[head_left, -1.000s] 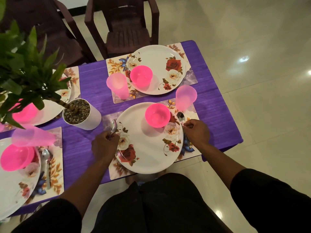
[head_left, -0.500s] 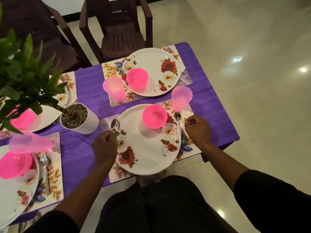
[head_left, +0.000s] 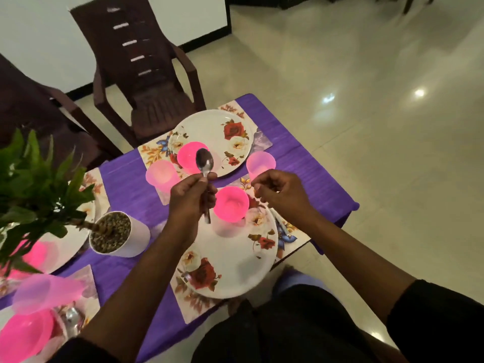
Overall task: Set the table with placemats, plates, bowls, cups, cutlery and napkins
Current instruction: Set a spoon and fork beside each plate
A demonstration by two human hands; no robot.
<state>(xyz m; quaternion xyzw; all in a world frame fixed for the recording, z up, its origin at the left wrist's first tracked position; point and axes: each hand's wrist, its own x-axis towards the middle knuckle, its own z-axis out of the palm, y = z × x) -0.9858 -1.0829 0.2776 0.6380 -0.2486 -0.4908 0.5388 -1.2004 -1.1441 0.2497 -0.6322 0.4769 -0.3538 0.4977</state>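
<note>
My left hand [head_left: 188,203] grips a metal spoon [head_left: 205,161] by its handle and holds it raised above the table, bowl end pointing away from me. My right hand [head_left: 280,195] hovers with loosely curled fingers over the right edge of the near floral plate [head_left: 235,271] and holds nothing. A pink bowl [head_left: 230,203] sits on that plate, and a pink cup [head_left: 260,165] stands just beyond it. Another spoon [head_left: 279,221] lies on the placemat [head_left: 188,307] to the right of the plate. The far plate [head_left: 217,127] carries a pink bowl [head_left: 187,155], with a pink cup [head_left: 161,174] beside it.
A potted plant in a white pot [head_left: 123,239] stands left of centre on the purple tablecloth [head_left: 125,179]. More plates, pink bowls and a tipped pink cup [head_left: 44,292] are at the left. A dark chair [head_left: 149,82] stands beyond the table.
My left hand lifted its spoon from the left side of the near plate up over the table. My right hand let go of the spoon on the right and rose.
</note>
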